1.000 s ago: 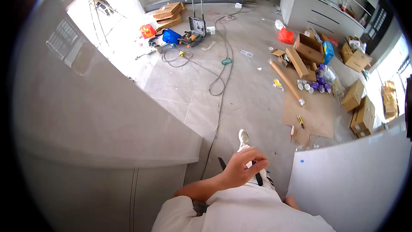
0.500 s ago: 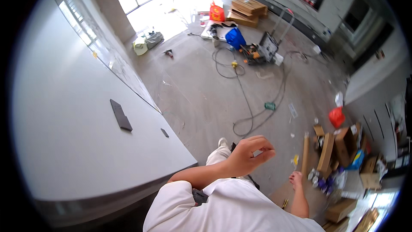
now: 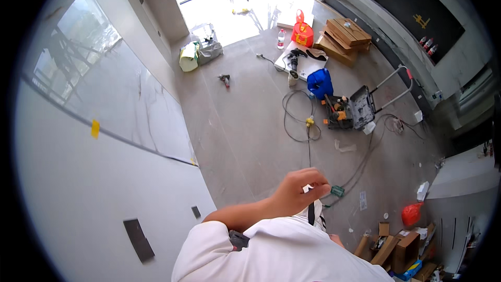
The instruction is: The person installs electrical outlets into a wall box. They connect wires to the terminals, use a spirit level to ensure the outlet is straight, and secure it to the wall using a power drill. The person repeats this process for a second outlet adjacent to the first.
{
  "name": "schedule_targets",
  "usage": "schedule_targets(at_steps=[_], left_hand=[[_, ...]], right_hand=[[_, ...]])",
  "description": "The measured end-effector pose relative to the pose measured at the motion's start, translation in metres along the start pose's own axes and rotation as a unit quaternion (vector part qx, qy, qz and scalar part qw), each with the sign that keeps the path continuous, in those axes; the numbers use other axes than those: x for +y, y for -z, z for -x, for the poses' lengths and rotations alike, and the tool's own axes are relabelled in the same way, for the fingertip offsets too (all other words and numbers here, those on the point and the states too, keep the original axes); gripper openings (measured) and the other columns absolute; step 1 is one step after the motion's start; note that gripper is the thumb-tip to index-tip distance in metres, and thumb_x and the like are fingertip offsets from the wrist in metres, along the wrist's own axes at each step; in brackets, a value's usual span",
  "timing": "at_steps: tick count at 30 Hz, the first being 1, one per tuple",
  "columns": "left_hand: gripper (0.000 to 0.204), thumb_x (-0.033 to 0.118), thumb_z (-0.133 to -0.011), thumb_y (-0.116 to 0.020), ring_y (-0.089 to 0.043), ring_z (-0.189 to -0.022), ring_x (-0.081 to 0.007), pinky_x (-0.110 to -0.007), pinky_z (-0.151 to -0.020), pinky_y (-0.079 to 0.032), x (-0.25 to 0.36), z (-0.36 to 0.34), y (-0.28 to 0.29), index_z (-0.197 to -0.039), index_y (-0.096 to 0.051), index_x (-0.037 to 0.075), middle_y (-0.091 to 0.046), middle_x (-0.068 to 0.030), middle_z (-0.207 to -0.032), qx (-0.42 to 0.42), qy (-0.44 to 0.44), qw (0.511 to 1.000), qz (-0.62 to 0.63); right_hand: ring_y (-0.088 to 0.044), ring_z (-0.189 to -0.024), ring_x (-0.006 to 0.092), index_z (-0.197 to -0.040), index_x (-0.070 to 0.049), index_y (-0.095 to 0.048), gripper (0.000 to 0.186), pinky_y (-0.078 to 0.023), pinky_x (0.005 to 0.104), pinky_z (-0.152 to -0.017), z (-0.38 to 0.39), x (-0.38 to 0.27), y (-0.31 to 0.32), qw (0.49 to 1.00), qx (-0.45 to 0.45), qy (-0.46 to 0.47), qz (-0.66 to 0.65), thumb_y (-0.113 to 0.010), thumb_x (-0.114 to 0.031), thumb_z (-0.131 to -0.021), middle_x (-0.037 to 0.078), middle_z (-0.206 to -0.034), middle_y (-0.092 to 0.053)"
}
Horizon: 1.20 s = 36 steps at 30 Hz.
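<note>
Left hand (image 3: 294,194) unclenched, right hand (image 3: 335,239) too hidden to tell, tools (image 3: 342,116) in unlatched toolbox (image 3: 361,108)

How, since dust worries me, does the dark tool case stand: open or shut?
Open: the tool case has its lid swung back, showing tools inside.

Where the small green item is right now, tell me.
In the head view, the small green item lies on the floor, right of centre; it appears just right of the left hand and below the open toolbox.
</note>
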State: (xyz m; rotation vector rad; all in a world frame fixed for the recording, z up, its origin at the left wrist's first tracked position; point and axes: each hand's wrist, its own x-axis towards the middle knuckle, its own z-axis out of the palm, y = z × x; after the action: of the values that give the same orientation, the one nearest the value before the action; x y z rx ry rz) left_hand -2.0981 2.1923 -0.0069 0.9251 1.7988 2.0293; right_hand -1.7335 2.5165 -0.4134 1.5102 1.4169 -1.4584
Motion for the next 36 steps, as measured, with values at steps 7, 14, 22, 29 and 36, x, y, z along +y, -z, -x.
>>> schedule_targets(at_steps=[7, 14, 22, 29, 36], left_hand=[[0.006, 0.005, -0.098, -0.072, -0.063, -0.079, -0.0141, -0.029, -0.072, -0.05, -0.09, -0.196, 0.142, -0.099, -0.072, -0.001, -0.07, -0.0079, -0.09, 0.038, 0.036, 0.999, -0.016], [0.007, 0.006, -0.099, -0.072, -0.062, -0.079, -0.014, -0.029, -0.072, -0.049, -0.154, -0.405, 0.32, -0.1, -0.073, -0.001, -0.07, -0.007, -0.09, 0.106, 0.076, 0.99, -0.062], [0.008, 0.007, -0.099, -0.073, -0.064, -0.082, -0.0148, -0.029, -0.075, -0.051, -0.194, -0.578, 0.553, -0.1, -0.072, -0.001, -0.073, -0.0071, -0.093, 0.228, 0.043, 0.972, -0.038], [0.011, 0.009, -0.1, -0.072, -0.063, -0.084, -0.0131, -0.029, -0.075, -0.05, -0.268, -0.721, 0.819, -0.1, -0.073, -0.001, -0.072, -0.005, -0.092, 0.345, 0.057, 0.937, 0.001], [0.011, 0.01, -0.101, -0.072, -0.065, -0.089, -0.0128, -0.027, -0.079, -0.05, -0.274, -0.819, 1.046, -0.1, -0.074, -0.001, -0.074, -0.0062, -0.097, 0.429, 0.133, 0.893, 0.0]], right_hand=[[-0.069, -0.065, 0.025, -0.101, -0.009, -0.065, 0.013, -0.058, 0.0438, -0.058, -0.119, -0.215, -0.04, 0.999, -0.012, -0.049, 0.02, -0.066, -0.022, -0.099, 0.007, -0.08, -0.066], [-0.064, -0.057, 0.0225, -0.086, -0.008, -0.063, 0.02, -0.049, 0.0418, -0.046, -0.245, -0.613, -0.052, 0.984, 0.043, -0.002, 0.172, -0.067, -0.023, -0.097, 0.007, -0.07, -0.063], [-0.062, -0.061, 0.0134, -0.107, -0.007, -0.063, 0.012, -0.046, 0.0272, -0.048, -0.249, -1.205, -0.238, 0.949, 0.059, 0.291, 0.11, -0.061, -0.016, -0.099, 0.004, -0.085, -0.065], [-0.066, -0.081, 0.0196, -0.124, -0.007, -0.062, 0.034, -0.053, 0.0369, -0.063, -0.262, -1.497, -0.51, 0.901, 0.009, 0.304, 0.309, -0.067, -0.025, -0.096, 0.007, -0.1, -0.067], [-0.048, -0.143, 0.0343, -0.154, -0.001, -0.047, 0.077, -0.042, 0.0511, -0.111, -0.216, -1.611, -0.762, 0.9, -0.151, 0.205, 0.353, -0.058, -0.057, -0.102, 0.02, -0.151, -0.055]])
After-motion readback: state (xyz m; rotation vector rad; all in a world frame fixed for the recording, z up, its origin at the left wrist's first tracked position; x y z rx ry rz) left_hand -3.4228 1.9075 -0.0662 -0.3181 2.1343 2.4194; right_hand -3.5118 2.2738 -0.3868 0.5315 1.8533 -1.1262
